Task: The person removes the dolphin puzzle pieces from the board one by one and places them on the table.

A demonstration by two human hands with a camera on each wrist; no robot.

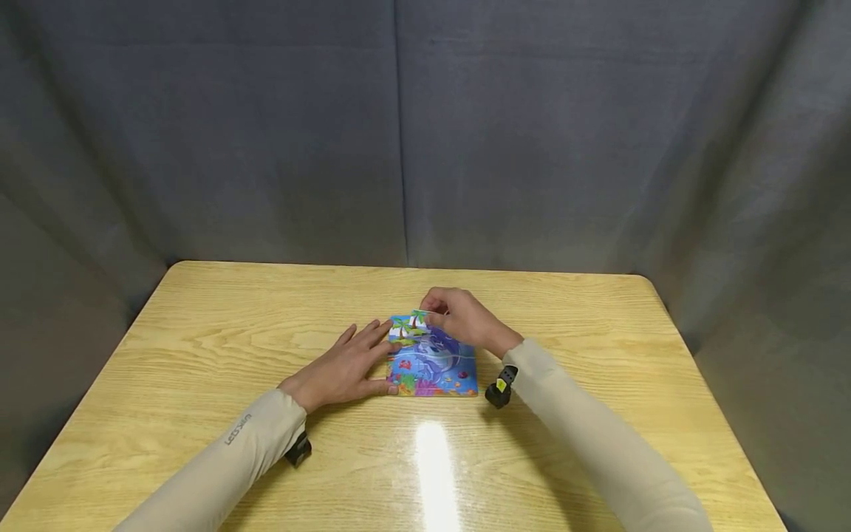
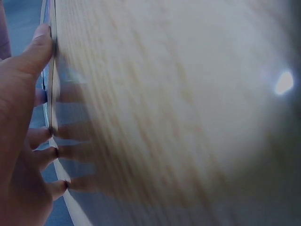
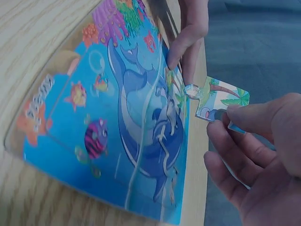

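Now, across the pale wood-grain table point(image 1: 352, 480), the left hand point(image 1: 339, 375), fingers extended, touches the left side of a square blue dolphin puzzle point(image 1: 435, 369); the right hand point(image 1: 468, 319) pinches a green-and-white palm-tree piece point(image 3: 218, 96) at its far edge, dark grey curtains point(image 1: 266, 148) behind.

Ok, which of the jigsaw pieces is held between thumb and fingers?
The palm-tree jigsaw piece that the right hand pinches; the other visible pieces lie together in the dolphin puzzle.
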